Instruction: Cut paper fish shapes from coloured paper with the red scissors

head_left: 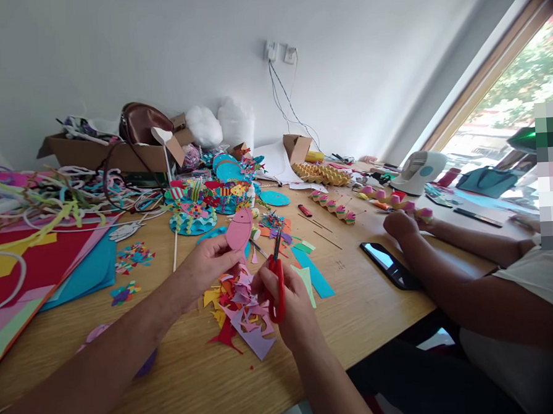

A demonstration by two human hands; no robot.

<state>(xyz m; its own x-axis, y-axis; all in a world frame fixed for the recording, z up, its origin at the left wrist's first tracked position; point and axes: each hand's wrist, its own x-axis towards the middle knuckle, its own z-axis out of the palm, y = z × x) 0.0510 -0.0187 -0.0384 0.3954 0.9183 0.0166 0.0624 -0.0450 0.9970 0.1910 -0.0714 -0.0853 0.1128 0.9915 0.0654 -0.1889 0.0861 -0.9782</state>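
Note:
My left hand point(213, 260) pinches a pink paper fish cutout point(239, 229) with drawn lines on it, held up above the table. In my right hand point(288, 293) is a pair of red-handled scissors point(277, 281), fingers around the handles and blades pointing up and away, just right of the fish and apart from it. Beneath both hands lies a pile of paper scraps point(245, 307) in pink, lilac, red and yellow. Blue and pale green paper strips point(313, 272) rest to the right of the scissors.
Coloured sheets point(71, 267) and small confetti piles point(135, 257) lie left. Decorated fish crafts point(197, 202) stand behind my hands. At right are a phone point(388, 264), egg-carton caterpillars point(334, 207) and a co-worker's hand point(400, 226). A cardboard box point(88, 154) is at the back left.

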